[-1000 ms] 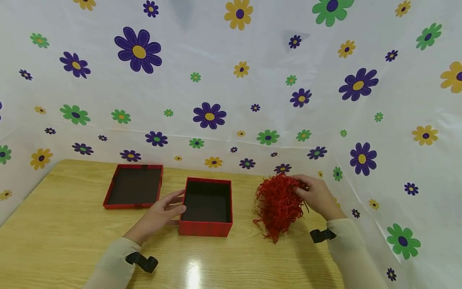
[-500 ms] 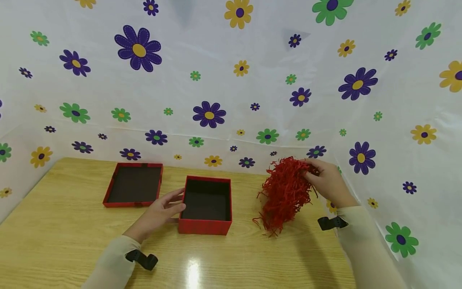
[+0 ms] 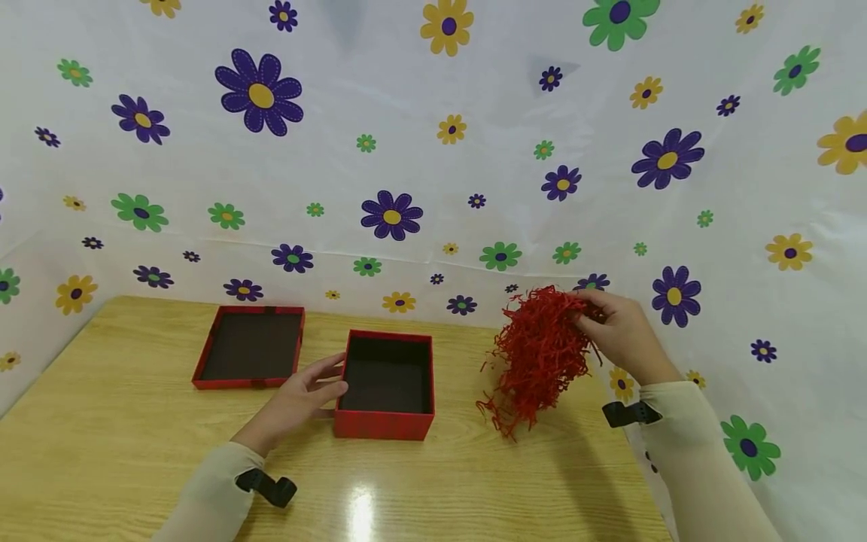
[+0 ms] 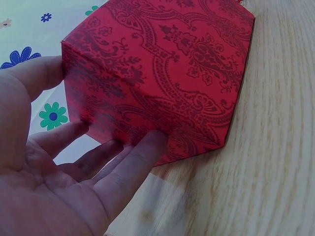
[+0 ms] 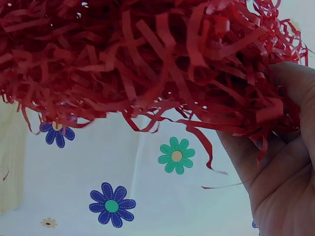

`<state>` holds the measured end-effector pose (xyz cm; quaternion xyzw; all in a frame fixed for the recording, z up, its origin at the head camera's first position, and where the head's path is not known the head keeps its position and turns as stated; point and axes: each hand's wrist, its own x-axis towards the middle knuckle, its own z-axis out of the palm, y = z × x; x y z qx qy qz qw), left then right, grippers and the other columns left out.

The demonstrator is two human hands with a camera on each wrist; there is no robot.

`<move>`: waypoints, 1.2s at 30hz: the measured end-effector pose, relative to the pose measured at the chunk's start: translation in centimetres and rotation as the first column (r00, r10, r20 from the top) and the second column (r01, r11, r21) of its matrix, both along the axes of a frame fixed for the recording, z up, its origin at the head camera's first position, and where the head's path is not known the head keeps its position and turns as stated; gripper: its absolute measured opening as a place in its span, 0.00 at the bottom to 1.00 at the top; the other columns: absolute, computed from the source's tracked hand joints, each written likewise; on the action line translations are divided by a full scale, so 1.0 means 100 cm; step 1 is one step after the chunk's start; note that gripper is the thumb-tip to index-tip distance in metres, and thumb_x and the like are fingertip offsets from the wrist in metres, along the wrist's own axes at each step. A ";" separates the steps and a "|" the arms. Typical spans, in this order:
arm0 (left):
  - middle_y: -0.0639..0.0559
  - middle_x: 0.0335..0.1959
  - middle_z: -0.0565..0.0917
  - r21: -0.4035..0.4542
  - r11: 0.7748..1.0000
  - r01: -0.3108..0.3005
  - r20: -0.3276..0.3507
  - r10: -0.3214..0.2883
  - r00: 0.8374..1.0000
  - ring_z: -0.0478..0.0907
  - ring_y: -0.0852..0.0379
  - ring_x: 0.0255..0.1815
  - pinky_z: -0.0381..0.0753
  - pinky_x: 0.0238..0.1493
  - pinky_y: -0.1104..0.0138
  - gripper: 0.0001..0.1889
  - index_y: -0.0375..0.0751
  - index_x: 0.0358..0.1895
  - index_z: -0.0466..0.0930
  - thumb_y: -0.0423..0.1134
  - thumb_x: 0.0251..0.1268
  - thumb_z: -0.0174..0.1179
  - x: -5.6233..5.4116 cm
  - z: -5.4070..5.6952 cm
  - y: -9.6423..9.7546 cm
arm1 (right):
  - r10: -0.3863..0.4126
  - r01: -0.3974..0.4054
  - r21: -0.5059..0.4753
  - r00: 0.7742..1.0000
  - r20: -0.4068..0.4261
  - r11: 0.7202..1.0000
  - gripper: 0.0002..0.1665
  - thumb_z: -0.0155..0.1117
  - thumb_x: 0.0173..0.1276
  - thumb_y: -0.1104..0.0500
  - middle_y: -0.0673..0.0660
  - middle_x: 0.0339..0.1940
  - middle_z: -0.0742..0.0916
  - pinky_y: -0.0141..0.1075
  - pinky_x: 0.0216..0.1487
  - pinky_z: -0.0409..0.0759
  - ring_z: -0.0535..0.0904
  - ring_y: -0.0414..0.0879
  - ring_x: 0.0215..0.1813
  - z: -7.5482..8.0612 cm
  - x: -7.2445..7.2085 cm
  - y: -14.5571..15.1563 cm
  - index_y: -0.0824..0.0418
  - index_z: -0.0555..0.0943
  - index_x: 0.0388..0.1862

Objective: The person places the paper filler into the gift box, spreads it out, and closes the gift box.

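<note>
An open red box (image 3: 384,425) with a dark inside stands on the table, its outer walls patterned with dark paisley (image 4: 187,54). My left hand (image 3: 302,399) rests against the box's left side. In the left wrist view the extended fingers (image 4: 133,177) touch the wall with their tips. My right hand (image 3: 619,331) pinches the top right of a bundle of red shredded paper (image 3: 542,350), held up at the right. Loose strands hang toward the table. In the right wrist view the shredded paper (image 5: 147,64) hides part of the fingers.
A red-rimmed box lid (image 3: 254,346) lies inside up to the left of the box. The light wooden table (image 3: 433,482) meets a white flowered cloth (image 3: 325,173) at its back and sides.
My right hand has lifted the shredded paper up and to the right, with only a small shift in the last half second. The left hand and box have stayed put.
</note>
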<state>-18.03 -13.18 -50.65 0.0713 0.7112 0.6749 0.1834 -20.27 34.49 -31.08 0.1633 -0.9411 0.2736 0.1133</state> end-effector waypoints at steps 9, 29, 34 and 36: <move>0.33 0.79 0.60 0.014 1.000 0.010 -0.018 -0.010 1.000 0.71 0.31 0.71 0.83 0.59 0.48 0.39 0.49 0.83 0.56 0.50 0.75 0.63 0.001 -0.001 -0.001 | -0.003 -0.003 0.074 0.996 0.088 0.997 0.15 0.62 0.77 0.65 0.62 0.46 0.90 0.30 0.34 0.83 0.83 0.47 0.35 -0.018 -0.001 0.003 0.63 0.83 0.59; 0.34 0.78 0.61 0.025 1.000 0.002 -0.017 -0.001 1.000 0.71 0.31 0.71 0.84 0.59 0.48 0.38 0.50 0.83 0.57 0.50 0.75 0.63 0.001 -0.001 0.000 | 0.081 -0.151 0.145 0.912 0.402 0.978 0.37 0.73 0.68 0.43 0.67 0.71 0.76 0.65 0.67 0.73 0.72 0.69 0.70 -0.130 0.012 0.007 0.62 0.78 0.68; 0.36 0.78 0.62 0.015 1.000 -0.012 -0.004 0.012 1.000 0.72 0.32 0.71 0.84 0.58 0.49 0.38 0.52 0.82 0.58 0.50 0.74 0.64 0.001 -0.004 0.001 | 0.036 -0.150 0.204 0.879 0.475 0.967 0.54 0.79 0.59 0.37 0.65 0.76 0.71 0.64 0.71 0.70 0.68 0.67 0.74 -0.144 0.015 0.001 0.61 0.69 0.75; 0.36 0.78 0.62 0.011 1.000 -0.015 -0.003 0.015 1.000 0.73 0.32 0.70 0.84 0.58 0.49 0.38 0.52 0.82 0.58 0.50 0.74 0.64 0.000 -0.005 0.001 | 0.025 -0.150 0.233 0.884 0.467 0.961 0.53 0.81 0.60 0.43 0.64 0.74 0.74 0.61 0.70 0.72 0.71 0.64 0.73 -0.148 0.015 -0.002 0.61 0.67 0.77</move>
